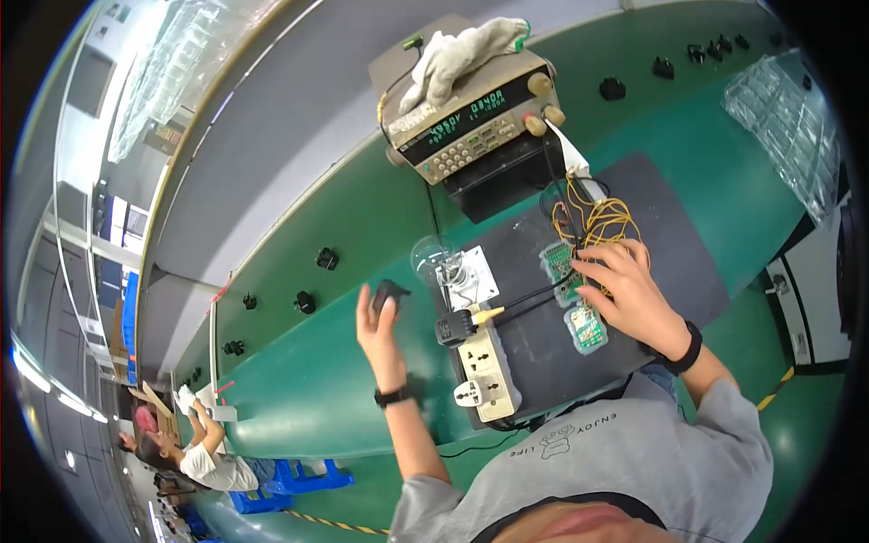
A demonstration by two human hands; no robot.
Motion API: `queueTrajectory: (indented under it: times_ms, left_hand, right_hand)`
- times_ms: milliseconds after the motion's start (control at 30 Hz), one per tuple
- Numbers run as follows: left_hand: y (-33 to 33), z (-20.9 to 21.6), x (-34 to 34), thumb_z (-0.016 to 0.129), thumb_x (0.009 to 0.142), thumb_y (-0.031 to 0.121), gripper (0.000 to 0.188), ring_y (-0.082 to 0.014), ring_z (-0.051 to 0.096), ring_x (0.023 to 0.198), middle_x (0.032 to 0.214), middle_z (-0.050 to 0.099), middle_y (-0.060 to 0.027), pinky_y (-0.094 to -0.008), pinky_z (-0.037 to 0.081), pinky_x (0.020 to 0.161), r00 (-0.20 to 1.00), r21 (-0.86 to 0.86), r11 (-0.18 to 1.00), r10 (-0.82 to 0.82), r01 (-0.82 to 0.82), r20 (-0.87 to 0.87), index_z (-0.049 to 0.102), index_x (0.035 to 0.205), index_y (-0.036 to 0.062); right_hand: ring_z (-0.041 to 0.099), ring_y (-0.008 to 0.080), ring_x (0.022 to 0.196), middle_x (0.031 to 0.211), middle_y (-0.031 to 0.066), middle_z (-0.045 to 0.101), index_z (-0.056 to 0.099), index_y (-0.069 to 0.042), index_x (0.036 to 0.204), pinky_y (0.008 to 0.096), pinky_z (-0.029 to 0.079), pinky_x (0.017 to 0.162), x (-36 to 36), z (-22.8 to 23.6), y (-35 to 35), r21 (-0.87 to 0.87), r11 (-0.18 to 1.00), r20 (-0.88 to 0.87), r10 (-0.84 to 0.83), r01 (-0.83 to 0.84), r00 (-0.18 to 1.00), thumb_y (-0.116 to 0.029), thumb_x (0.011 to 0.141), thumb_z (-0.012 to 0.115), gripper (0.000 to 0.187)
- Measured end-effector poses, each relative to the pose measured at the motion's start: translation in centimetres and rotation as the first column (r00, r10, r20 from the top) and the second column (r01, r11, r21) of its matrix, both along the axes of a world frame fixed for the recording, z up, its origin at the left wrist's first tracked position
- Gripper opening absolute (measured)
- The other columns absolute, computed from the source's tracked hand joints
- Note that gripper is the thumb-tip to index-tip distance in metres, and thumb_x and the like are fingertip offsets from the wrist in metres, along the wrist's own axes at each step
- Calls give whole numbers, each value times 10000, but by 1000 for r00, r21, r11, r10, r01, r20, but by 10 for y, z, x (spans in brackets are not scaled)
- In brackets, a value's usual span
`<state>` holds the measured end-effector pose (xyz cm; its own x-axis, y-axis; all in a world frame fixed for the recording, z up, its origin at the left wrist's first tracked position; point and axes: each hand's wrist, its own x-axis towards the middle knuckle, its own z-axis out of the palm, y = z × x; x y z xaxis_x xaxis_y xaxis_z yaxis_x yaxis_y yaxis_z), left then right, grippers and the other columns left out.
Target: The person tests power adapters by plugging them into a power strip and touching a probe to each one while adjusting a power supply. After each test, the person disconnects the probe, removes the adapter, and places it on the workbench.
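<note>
My left hand [378,319] is raised over the green belt [335,371] and holds a small black plug adapter [389,293] at the fingertips. My right hand [626,291] rests on a green circuit board [568,271] on the dark mat [652,262], fingers pressing among yellow wires [602,222]. A second small green board [587,328] lies just under that hand. Between my hands stand a clear light bulb in a white holder [448,267] and a beige power strip [489,371] with a black plug [453,328] in it.
A bench power supply [475,122] with a lit display sits behind the mat, a white work glove [457,54] on top. Several black adapters [305,302] lie spaced along the belt. Clear plastic trays [787,118] are at the right. Another person [195,452] sits at the lower left.
</note>
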<state>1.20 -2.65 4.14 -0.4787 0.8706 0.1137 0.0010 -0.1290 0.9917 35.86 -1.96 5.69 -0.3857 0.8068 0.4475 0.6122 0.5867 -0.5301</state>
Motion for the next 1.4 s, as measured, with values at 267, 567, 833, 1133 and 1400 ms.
queueTrajectory:
  times_ms: [267, 567, 833, 1133, 1400]
  left_hand:
    - [94, -55, -25, 672, 831, 233, 826, -252, 500, 1129, 1371, 346, -207, -313, 427, 905, 953, 115, 953, 290, -279, -91, 141, 1424, 11]
    - [81, -76, -10, 623, 801, 70, 723, -305, 410, 1234, 1409, 318, -171, -395, 399, 966, 787, 96, 976, 215, -197, -579, 237, 1412, 39]
    - [87, -70, -7, 387, 968, 369, 456, -267, 392, 1282, 1291, 508, -173, -334, 306, 1041, 917, 88, 995, 78, -47, -392, 538, 1238, 34]
    - [67, -58, -7, 137, 974, 494, 721, -250, 444, 1237, 1200, 582, -138, -333, 233, 1090, 998, 109, 994, -15, 22, -63, 613, 1114, -29]
    - [46, -23, -3, 95, 866, 698, 882, -260, 268, 1347, 1438, 333, -123, -425, 208, 1087, 678, 382, 888, -447, 257, 583, 352, 1373, 24]
  right_hand:
    - [486, 253, 1083, 1103, 102, 559, 592, -29, 1096, 417, 245, 1003, 53, 9, 13, -53, 992, 118, -109, 115, 987, -121, 772, 648, 341]
    - [279, 366, 1318, 1419, 182, 293, 237, -40, 1400, 433, 266, 1066, 137, -32, 241, -150, 954, 338, -198, 260, 920, -157, 696, 712, 857]
    - [511, 229, 1082, 1224, 119, 510, 316, -12, 1373, 296, 407, 935, 212, -121, 405, -236, 970, -4, -62, 59, 998, 64, 712, 617, 731]
    - [539, 162, 964, 1065, 95, 557, 373, 25, 1266, 293, 460, 811, 149, -59, 326, -346, 938, -308, -103, -10, 946, -15, 784, 649, 557]
    - [525, 159, 969, 1123, 89, 503, 367, -29, 1293, 277, 419, 869, 20, 56, 106, -265, 957, -443, -16, -114, 896, -15, 766, 655, 601]
